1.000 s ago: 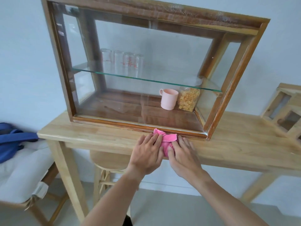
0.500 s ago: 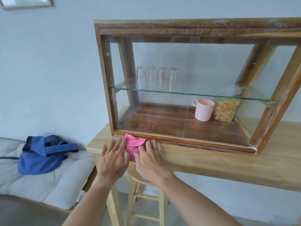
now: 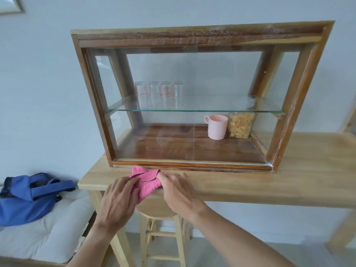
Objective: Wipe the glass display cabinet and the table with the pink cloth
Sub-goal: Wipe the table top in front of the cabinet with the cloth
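Observation:
A wood-framed glass display cabinet (image 3: 200, 33) stands on a light wooden table (image 3: 289, 182). The pink cloth (image 3: 147, 183) lies bunched on the table's front edge, just below the cabinet's lower left corner. My left hand (image 3: 119, 199) grips the cloth's left side, partly off the table edge. My right hand (image 3: 176, 186) holds its right side, fingers curled over the fabric. Inside the cabinet, several clear glasses (image 3: 159, 94) stand on the glass shelf, with a pink mug (image 3: 216, 126) and a jar of snacks (image 3: 240, 124) on the wooden floor.
A wooden stool (image 3: 159, 228) sits under the table below my hands. To the left, a blue bag (image 3: 28, 197) rests on a white cushioned bench (image 3: 48, 236). A wooden object's edge (image 3: 349, 120) shows at the far right.
Both hands slid the cloth leftward along the table in front of the cabinet, from near its right corner toward its left corner. The cloth now sits bunched at the table's front edge.

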`<state>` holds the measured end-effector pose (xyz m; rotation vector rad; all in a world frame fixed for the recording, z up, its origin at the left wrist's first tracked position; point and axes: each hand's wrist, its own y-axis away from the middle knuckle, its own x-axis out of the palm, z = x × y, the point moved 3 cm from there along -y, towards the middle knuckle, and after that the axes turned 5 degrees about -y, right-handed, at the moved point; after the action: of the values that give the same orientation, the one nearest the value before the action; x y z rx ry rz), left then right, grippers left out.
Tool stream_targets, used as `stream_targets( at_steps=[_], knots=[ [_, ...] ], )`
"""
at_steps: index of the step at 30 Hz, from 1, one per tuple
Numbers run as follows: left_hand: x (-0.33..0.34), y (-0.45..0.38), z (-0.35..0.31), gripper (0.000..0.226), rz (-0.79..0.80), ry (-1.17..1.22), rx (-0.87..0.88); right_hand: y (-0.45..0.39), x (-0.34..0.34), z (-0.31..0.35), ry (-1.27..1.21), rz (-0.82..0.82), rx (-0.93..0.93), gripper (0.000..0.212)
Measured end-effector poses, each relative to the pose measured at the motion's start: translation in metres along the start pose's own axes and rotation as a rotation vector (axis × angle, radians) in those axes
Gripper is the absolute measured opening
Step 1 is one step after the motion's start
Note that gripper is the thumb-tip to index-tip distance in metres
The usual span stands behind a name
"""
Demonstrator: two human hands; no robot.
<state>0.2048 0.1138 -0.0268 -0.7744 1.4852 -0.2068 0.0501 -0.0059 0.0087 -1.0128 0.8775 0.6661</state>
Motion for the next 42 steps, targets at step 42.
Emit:
stream_targets(
  at_steps=[42],
  knots=[
    [0.089, -0.065, -0.415, 0.04, 0.119, 0.195, 0.722, 0.272, -0.201, -0.272, 0.369, -0.027, 0.458, 0.033]
  ],
)
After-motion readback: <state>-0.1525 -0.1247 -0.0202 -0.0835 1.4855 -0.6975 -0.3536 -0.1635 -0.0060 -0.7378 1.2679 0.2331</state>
